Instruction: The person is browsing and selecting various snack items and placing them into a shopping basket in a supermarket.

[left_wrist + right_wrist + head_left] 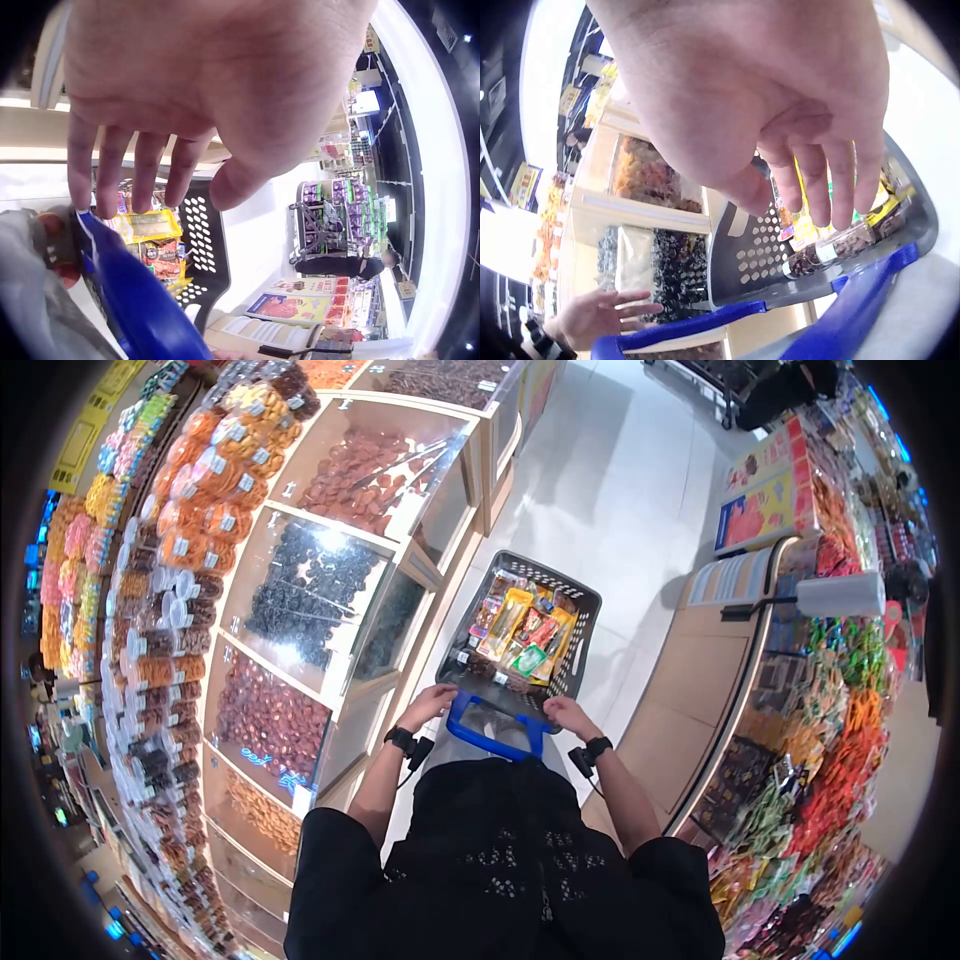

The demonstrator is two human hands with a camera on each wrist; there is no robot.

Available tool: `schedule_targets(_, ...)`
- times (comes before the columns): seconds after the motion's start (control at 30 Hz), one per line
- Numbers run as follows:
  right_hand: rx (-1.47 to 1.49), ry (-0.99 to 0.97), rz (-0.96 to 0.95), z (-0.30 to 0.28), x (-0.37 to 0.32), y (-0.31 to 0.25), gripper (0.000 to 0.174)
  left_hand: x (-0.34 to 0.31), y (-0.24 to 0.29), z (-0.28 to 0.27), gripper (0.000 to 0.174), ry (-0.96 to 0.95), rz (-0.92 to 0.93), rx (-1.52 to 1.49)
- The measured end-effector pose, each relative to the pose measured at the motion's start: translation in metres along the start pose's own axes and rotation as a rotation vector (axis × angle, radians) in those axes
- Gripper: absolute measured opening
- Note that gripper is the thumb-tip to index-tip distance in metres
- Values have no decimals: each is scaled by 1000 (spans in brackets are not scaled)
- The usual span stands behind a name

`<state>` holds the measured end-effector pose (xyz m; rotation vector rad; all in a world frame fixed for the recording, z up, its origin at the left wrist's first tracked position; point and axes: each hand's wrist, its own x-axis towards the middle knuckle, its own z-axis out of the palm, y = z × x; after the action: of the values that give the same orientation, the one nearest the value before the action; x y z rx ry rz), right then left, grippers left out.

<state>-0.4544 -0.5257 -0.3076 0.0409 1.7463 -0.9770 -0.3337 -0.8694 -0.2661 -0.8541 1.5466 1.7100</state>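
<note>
A dark basket (pixel 592 603) with a blue handle (pixel 488 744) holds several snack packs (pixel 513 614). Beside the handle's left end is my left hand (pixel 428 705), its fingers extended; in the left wrist view this hand (pixel 206 90) has its fingertips near the blue bar (pixel 146 304), contact unclear. My right hand (pixel 568 716) is at the handle's right side. In the right wrist view, the right hand (pixel 772 97) hangs loosely bent fingers in front of the basket (pixel 731 262), not wrapped round the blue bar (pixel 705 321). Neither hand visibly grips anything.
Bins of dried goods (pixel 315 585) line the left, beside stacked tubs (pixel 225 470). On the right stands a counter (pixel 690 660) with a white roll (pixel 840 595) and colourful wrapped goods (pixel 850 750). Pale floor (pixel 600 470) runs ahead, with a person (pixel 341 266) farther off.
</note>
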Motion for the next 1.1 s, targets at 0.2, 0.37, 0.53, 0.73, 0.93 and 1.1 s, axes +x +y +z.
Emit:
schedule_targets(0.2,106,7,62,-2,-50,-10,19,17,-33,51,36,100,399,325)
schedule_targets(0.37,174,31,23,-3,-59,-21,18,-44,27,63,29,231,617,161)
schedule_targets(0.53,162,34,-66,25,-48,-70,17,-113,23,31,26,431,669,59)
schedule_targets(0.73,73,-135,-257,109,-38,-160,20,-183,-48,-31,24,566,667,-295)
schedule_targets(0.93,32,-224,-332,244,-54,-217,19,-256,-136,-95,21,806,691,-396)
schedule_targets(1.1,-172,-308,-415,351,-74,-257,21,-327,-181,-165,22,1181,638,-314)
